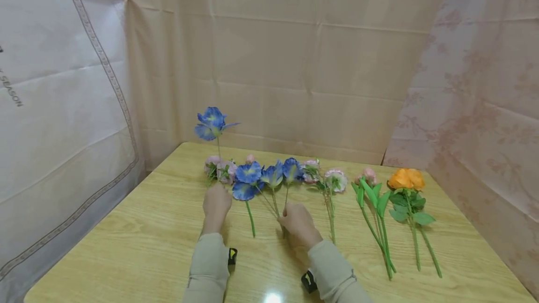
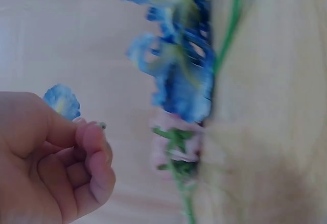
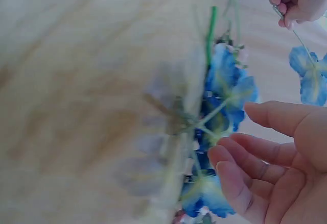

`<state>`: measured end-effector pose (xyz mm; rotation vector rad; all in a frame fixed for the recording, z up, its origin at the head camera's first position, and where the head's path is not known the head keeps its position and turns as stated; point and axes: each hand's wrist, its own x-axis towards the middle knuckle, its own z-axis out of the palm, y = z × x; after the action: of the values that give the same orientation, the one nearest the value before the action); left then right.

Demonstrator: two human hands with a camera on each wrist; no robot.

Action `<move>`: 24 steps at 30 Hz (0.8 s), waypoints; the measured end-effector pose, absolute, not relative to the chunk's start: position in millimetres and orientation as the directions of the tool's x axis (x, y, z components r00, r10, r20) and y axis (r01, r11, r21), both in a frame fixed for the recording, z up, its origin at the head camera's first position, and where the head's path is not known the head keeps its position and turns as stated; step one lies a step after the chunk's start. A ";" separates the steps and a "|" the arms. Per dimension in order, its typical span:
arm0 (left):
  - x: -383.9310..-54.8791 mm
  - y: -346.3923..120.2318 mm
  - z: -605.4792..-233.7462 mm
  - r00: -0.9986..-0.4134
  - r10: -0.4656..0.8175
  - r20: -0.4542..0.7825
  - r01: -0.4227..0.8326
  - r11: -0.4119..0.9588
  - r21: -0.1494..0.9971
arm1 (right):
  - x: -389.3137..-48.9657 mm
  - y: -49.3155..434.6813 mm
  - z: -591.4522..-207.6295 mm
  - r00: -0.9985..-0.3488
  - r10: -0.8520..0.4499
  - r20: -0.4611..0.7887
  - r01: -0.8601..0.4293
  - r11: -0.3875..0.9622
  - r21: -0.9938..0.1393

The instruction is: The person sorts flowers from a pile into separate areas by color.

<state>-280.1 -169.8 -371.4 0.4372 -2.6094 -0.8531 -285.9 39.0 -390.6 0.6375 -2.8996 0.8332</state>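
Observation:
My left hand pinches the stem of a blue iris, the stem's cut end poking out past the thumb in the left wrist view. That bloom stands upright above the far table edge. My right hand is beside the crossed stems of several blue irises lying in a row. In the right wrist view its thumb and fingers are parted, with no stem gripped between them. Pale pink flowers lie just beyond my left hand, and a bare green stem sits between the hands.
On the wooden table, more pink-white flowers lie right of the irises. Farther right are a pink flower with green leaves and orange flowers. Cloth hangs behind and along both sides.

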 end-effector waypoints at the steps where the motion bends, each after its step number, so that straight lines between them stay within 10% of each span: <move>1: -276.9 -167.9 -368.9 -0.889 -0.368 0.271 -0.141 0.784 0.605 | -285.7 39.3 -388.4 -0.905 -0.379 0.194 -0.424 0.753 -0.503; 24: -231.7 -104.1 -335.5 -0.904 -0.037 0.426 0.266 0.731 0.628 | -256.0 38.4 -342.7 -0.839 -0.249 0.483 -0.534 0.214 -0.818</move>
<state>-231.7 -104.1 -335.5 -0.1755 -2.5196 -1.0047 -256.0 38.4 -342.7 0.7426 -2.2416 1.6699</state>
